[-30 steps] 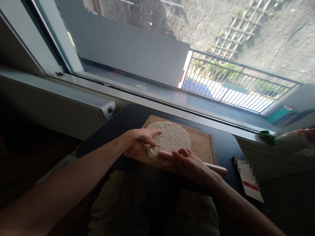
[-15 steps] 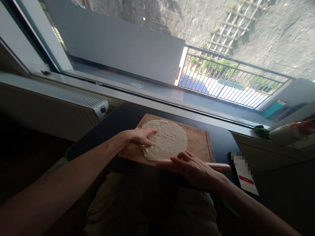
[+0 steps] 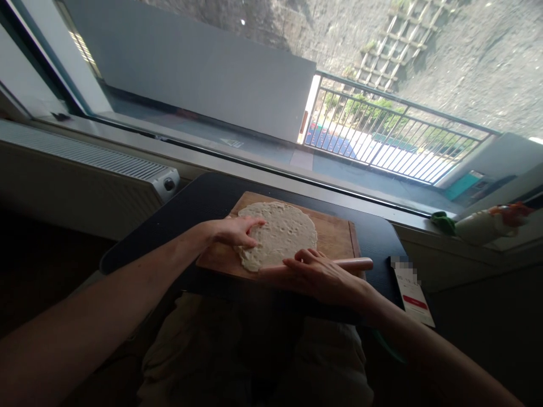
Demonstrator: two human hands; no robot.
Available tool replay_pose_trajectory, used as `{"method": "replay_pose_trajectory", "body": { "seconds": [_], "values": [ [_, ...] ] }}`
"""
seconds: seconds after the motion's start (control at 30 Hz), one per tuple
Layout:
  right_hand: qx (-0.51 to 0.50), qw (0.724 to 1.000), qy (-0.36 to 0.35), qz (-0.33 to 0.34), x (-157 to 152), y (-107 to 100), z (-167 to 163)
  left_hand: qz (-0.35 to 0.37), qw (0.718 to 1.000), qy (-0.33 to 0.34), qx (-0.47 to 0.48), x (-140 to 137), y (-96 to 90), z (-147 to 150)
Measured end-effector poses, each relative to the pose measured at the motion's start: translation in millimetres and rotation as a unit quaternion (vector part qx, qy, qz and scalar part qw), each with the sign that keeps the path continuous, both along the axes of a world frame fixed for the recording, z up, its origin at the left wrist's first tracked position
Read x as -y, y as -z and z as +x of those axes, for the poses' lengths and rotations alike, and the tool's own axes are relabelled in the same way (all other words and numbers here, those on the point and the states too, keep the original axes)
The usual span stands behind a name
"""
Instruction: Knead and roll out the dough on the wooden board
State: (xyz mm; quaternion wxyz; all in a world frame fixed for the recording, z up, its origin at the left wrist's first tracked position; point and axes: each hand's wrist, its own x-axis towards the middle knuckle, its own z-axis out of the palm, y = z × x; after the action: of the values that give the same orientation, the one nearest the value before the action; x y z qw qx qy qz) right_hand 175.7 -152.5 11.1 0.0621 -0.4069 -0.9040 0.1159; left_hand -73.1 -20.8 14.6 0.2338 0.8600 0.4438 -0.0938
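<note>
Dough (image 3: pixel 286 232): flat, roundish, on the board (image 3: pixel 337 236), centre of the frame.
Pin (image 3: pixel 354 264): along the dough's lower edge, long axis running left to right, tilting slightly up rightward.
Right hand (image 3: pixel 324 275): nearer the pin, fingers bent over its middle, holding it; dough lies above the fingertips.
Left hand (image 3: pixel 234 230): thumb and forefinger spread on the dough's left edge, nothing visibly gripped.
</note>
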Motion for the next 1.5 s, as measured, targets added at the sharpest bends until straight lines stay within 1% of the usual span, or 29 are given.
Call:
{"method": "replay_pose_trajectory", "body": {
  "seconds": [0.13,0.27,0.43,0.57,0.67,0.73,0.87,0.93,1.03,1.1,1.23,1.3,1.37,1.43,1.5],
  "values": [
    [-0.017,1.0,0.012,0.003,2.1,-1.3,16.2,0.014,1.0,0.004,-0.007,0.5,-0.9,-0.3],
    [0.017,1.0,0.003,-0.001,7.7,0.7,24.6,0.014,1.0,-0.003,-0.007,1.4,1.8,2.4],
    [0.002,1.0,0.01,0.001,-5.7,5.3,21.3,0.057,0.998,0.004,-0.027,4.5,9.1,8.3],
    [-0.019,1.0,0.011,0.002,-8.4,2.8,33.9,0.061,0.997,-0.001,-0.045,3.5,12.8,9.7],
    [0.005,1.0,-0.012,-0.012,-6.7,3.4,41.1,0.058,0.997,0.004,-0.043,1.8,13.2,9.6],
    [0.015,1.0,-0.014,-0.016,-10.1,5.7,40.6,0.058,0.997,0.005,-0.05,1.2,12.8,9.7],
    [0.001,1.0,0.013,0.011,-20.9,7.5,40.6,0.062,0.996,0.009,-0.06,2.5,11.5,10.2],
    [-0.013,0.999,0.025,0.029,-20.1,5.2,44.7,0.063,0.996,0.009,-0.061,3.6,11.3,10.6],
    [-0.003,1.0,0.002,0.019,-13.1,1.3,48.3,0.062,0.996,0.008,-0.059,2.9,12.6,11.5],
    [0.011,1.0,-0.013,0.004,-13.8,2.6,46.2,0.062,0.997,0.01,-0.055,0.2,14.1,11.4],
    [-0.01,0.999,0.04,0.028,-34.5,14.2,45.0,0.061,0.996,0.009,-0.058,-1.5,13.8,7.6],
    [-0.038,0.997,0.058,0.041,-40.6,17.7,53.2,0.086,0.995,-0.001,-0.047,7.1,12.3,6.4],
    [-0.049,0.996,0.055,0.044,-35.8,17.2,65.2,0.151,0.988,-0.015,-0.002,24.0,13.3,9.3],
    [-0.039,0.998,0.044,0.033,-24.3,14.4,75.2,0.227,0.971,-0.018,0.072,45.1,19.4,17.7],
    [-0.02,0.999,0.03,0.012,-15.8,11.7,78.5,0.258,0.958,-0.01,0.123,63.6,31.0,29.4]
  ]
}}
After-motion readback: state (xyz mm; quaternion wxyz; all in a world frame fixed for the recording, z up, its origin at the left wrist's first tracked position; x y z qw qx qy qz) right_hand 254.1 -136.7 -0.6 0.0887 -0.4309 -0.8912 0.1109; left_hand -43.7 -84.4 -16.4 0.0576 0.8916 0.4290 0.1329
